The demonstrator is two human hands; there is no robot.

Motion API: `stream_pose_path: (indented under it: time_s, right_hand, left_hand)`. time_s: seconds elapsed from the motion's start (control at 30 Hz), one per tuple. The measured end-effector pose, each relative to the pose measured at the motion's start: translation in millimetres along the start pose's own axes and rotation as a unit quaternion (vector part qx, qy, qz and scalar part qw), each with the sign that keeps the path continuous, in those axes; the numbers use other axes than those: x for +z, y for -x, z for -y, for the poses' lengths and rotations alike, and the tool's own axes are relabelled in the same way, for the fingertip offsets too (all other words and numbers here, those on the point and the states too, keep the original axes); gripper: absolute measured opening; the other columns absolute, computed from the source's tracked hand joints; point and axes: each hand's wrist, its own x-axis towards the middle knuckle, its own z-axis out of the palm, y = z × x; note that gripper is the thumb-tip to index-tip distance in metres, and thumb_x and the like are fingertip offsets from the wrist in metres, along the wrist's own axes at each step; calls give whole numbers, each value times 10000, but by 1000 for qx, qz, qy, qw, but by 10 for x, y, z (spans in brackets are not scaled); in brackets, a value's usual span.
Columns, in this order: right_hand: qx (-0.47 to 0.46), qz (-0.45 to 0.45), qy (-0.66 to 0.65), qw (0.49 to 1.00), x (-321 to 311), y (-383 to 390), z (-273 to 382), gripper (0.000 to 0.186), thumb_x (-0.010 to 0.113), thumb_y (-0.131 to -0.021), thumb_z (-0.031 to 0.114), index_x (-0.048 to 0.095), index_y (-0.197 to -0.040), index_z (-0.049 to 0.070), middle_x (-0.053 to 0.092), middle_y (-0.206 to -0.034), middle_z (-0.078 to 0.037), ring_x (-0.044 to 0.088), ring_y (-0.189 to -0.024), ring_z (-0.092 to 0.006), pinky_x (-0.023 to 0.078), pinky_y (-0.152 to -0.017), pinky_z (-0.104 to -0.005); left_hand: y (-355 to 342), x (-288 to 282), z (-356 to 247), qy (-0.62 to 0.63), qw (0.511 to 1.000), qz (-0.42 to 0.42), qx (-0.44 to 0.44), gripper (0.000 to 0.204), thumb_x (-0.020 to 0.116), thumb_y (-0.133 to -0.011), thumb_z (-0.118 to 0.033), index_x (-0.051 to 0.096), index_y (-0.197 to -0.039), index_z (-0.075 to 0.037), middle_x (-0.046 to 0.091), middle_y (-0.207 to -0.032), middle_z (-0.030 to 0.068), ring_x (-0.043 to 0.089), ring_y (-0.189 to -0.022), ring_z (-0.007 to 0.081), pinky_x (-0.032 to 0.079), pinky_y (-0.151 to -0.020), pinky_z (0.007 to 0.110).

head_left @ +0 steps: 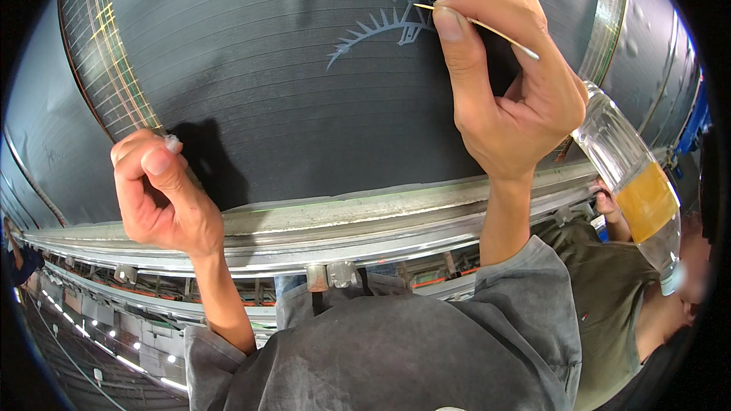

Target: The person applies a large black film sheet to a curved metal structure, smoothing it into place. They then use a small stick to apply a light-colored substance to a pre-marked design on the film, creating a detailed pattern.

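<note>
By spiky grey-blue print (381,29), right hand (506,84) pinches thin white-tipped wooden swab (499,33): likely snappable, hold mid-stick; left hand (166,190) pinches white fluff (173,142).

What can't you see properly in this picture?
All in the head view:
Where the pale blue design ends on the right: behind the right hand.
Part of the cotton swab: covered by that hand's fingertips.
Any more of the white tuft: hidden by the left hand.
The far-left person: too small, near the dark rim.
</note>
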Motion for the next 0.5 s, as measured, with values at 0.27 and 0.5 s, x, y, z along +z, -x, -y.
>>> stream_pose_path:
  time_s: [0.27, 0.5]
  right_hand:
    - [-3, -16, -1, 1000, 21, 4, 1, 116, 749, -736, -30, 732, -846, 3, 758, -998, -174, 712, -1055, -362, 475, -1009, -538]
    - [1, -24, -3, 1000, 32, 28, -34, 115, 752, -731, -30, 735, -838, 9, 760, -990, -168, 717, -1044, -357, 483, -1002, -535]
  left_hand:
    - [-4, 19, -39, 0, 1000, -17, -19, 266, 604, -1014, -188, 580, -829, 1, 556, -781, 66, 467, -679, 131, 354, -585, 255]
    - [-2, 14, -24, 4, 1000, -14, -9, 265, 605, -1015, -188, 580, -831, 1, 555, -787, 66, 465, -680, 126, 348, -577, 248]
